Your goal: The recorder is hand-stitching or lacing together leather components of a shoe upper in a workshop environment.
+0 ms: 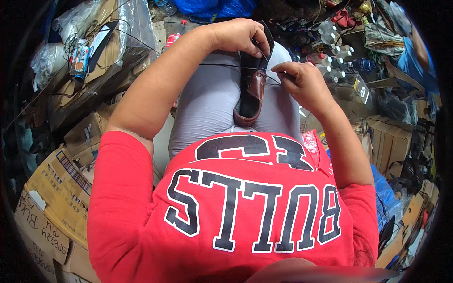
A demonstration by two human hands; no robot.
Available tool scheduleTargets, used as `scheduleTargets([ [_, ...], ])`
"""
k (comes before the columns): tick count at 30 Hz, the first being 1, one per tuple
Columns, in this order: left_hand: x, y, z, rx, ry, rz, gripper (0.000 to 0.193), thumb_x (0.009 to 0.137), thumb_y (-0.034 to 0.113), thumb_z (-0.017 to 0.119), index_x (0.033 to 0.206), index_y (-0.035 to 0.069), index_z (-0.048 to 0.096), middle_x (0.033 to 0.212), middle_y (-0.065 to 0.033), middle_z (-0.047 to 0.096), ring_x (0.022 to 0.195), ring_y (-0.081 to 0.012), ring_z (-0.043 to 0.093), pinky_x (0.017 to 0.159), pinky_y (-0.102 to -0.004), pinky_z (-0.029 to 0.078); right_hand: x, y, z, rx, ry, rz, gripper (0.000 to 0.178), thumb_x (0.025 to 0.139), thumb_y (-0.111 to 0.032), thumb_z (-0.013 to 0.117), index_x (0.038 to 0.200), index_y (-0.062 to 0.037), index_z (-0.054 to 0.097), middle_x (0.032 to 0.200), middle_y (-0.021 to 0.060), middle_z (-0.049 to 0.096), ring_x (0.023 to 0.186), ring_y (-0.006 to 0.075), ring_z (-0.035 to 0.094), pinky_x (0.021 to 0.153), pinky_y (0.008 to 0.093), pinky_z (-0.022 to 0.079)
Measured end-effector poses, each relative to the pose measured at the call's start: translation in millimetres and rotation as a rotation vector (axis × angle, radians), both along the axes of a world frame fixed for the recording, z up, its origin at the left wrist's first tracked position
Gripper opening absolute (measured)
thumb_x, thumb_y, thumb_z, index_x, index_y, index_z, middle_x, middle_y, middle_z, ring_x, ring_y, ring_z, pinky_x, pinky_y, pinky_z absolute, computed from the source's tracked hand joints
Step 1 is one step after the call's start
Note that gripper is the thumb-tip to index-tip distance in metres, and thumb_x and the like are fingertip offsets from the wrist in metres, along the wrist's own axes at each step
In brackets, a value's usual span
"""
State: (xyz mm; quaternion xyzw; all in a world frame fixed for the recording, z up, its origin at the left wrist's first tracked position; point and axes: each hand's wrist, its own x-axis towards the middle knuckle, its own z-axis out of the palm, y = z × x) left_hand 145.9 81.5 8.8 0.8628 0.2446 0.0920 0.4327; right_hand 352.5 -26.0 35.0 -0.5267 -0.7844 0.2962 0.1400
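Observation:
A brown leather shoe (255, 89) lies lengthwise on my lap, its opening facing up and its rounded heel towards my body. A dark cord (219, 65) runs across my grey trousers and over the shoe. My left hand (243, 37) is closed at the far end of the shoe, fingertips pinched at its dark edge. Beside the shoe, my right hand (302, 82) is curled, thumb and forefinger together near a thin dark thread (273, 79). The exact grip of the right fingertips is hard to see. The shoe's front is partly hidden by my left hand.
Several plastic bottles (328, 35) stand at the far right. Flattened cardboard (59, 188) is stacked at the near left, with cardboard boxes (389, 141) on the right. A blue plastic sheet (214, 9) lies beyond my knees. A red-capped bottle (173, 38) is beside my left forearm.

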Motion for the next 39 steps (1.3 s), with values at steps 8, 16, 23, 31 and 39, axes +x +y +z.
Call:
scheduleTargets([
  [8, -1, 0, 7, -0.101, 0.118, -0.066, 0.033, 0.077, 0.003, 0.063, 0.107, 0.014, 0.069, 0.076, -0.0017, 0.041, 0.074, -0.0160, 0.045, 0.071, -0.0279, 0.040, 0, 3, -6, -0.049, 0.063, -0.026, 0.018, 0.079, -0.008, 0.060, 0.096, -0.0063, 0.067, 0.081, 0.0170, 0.065, 0.073, 0.0284, 0.066, 0.066, 0.0341, 0.051],
  [16, 4, 3, 6, -0.154, 0.125, -0.081, 0.037, 0.077, 0.001, 0.059, 0.110, 0.014, 0.068, 0.076, -0.0022, 0.040, 0.075, -0.0166, 0.045, 0.072, -0.0278, 0.038, 8, 22, -6, -0.031, 0.036, 0.086, 0.019, 0.079, -0.004, 0.061, 0.096, -0.0083, 0.068, 0.082, 0.0153, 0.065, 0.073, 0.0260, 0.065, 0.067, 0.0330, 0.051],
  [23, 13, 8, 7, -0.117, 0.156, -0.090, 0.033, 0.076, 0.003, 0.063, 0.106, 0.014, 0.070, 0.078, -0.0028, 0.045, 0.081, -0.0176, 0.047, 0.075, -0.0285, 0.040, 11, 38, -2, -0.052, 0.002, 0.189, 0.020, 0.076, 0.003, 0.061, 0.093, -0.0043, 0.067, 0.077, 0.0121, 0.064, 0.070, 0.0219, 0.063, 0.065, 0.0299, 0.049],
  [31, 16, 6, -5, 0.073, -0.027, -0.001, 0.017, 0.077, 0.010, 0.067, 0.093, 0.009, 0.071, 0.086, -0.0051, 0.058, 0.086, -0.0205, 0.057, 0.076, -0.0305, 0.045, 14, 32, -15, -0.105, 0.092, 0.179, 0.026, 0.074, 0.003, 0.059, 0.094, -0.0091, 0.070, 0.083, 0.0089, 0.063, 0.078, 0.0209, 0.062, 0.072, 0.0290, 0.049],
  [39, -10, -80, -3, 0.315, -0.025, 0.535, 0.014, 0.084, 0.017, 0.061, 0.091, 0.005, 0.065, 0.084, -0.0131, 0.064, 0.082, -0.0306, 0.061, 0.070, -0.0354, 0.047, 27, 41, -28, -0.325, 0.238, 0.137, 0.033, 0.073, 0.006, 0.059, 0.098, -0.0117, 0.071, 0.081, 0.0012, 0.054, 0.080, 0.0134, 0.054, 0.075, 0.0251, 0.045],
])
